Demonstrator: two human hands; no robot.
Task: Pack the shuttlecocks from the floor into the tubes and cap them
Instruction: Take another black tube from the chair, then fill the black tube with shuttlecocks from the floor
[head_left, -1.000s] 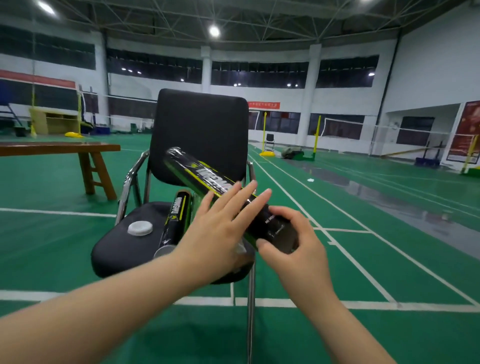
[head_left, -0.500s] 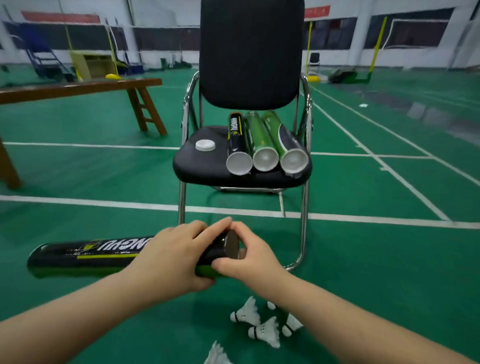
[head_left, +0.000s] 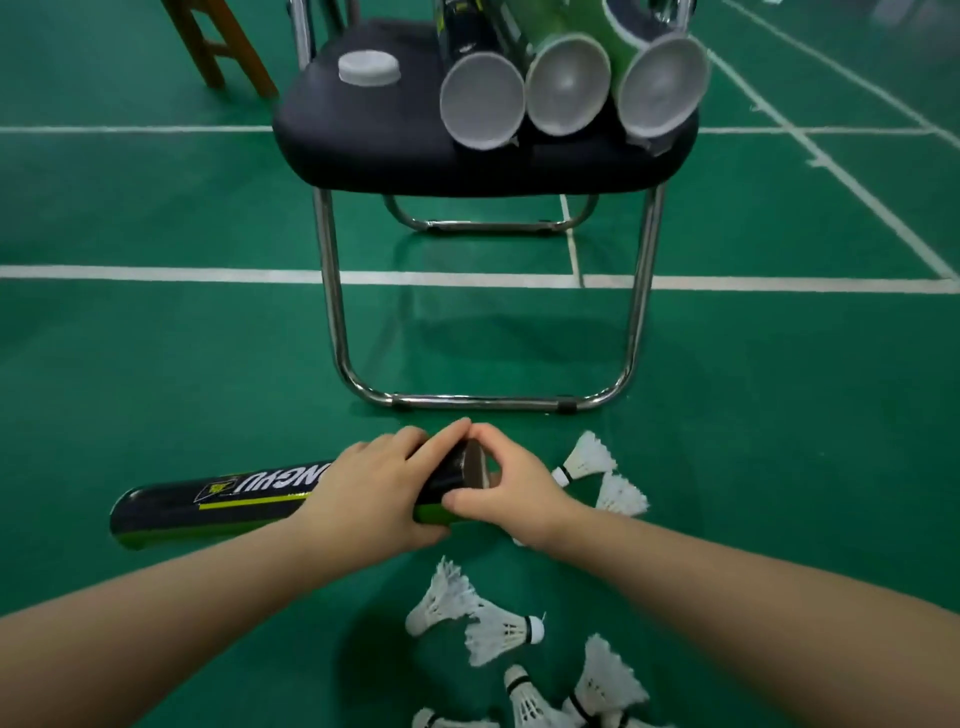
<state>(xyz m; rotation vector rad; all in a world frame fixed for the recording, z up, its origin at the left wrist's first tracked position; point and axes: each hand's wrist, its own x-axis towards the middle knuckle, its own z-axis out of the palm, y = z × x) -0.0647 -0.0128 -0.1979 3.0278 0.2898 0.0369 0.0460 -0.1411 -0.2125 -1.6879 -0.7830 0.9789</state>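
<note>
A black and green shuttlecock tube (head_left: 218, 501) lies level just above the green floor, its open end pointing right. My left hand (head_left: 379, 491) is wrapped around the tube near that end. My right hand (head_left: 511, 486) pinches the tube's rim with thumb and fingers. Several white shuttlecocks (head_left: 483, 618) lie scattered on the floor below my hands, and two more shuttlecocks (head_left: 589, 460) lie just right of my right hand. Three capped tubes (head_left: 566, 91) lie side by side on the black chair seat (head_left: 363, 150), with a loose white cap (head_left: 368, 67) to their left.
The chair's chrome leg frame (head_left: 488, 400) runs across the floor just beyond my hands. A wooden bench leg (head_left: 218, 47) stands at the upper left. White court lines (head_left: 156, 274) cross the green floor.
I have lowered the tube from chair height down to the floor and bent closer. The view has tilted down, so more shuttlecocks show. Both hands keep their hold at the tube's end.
</note>
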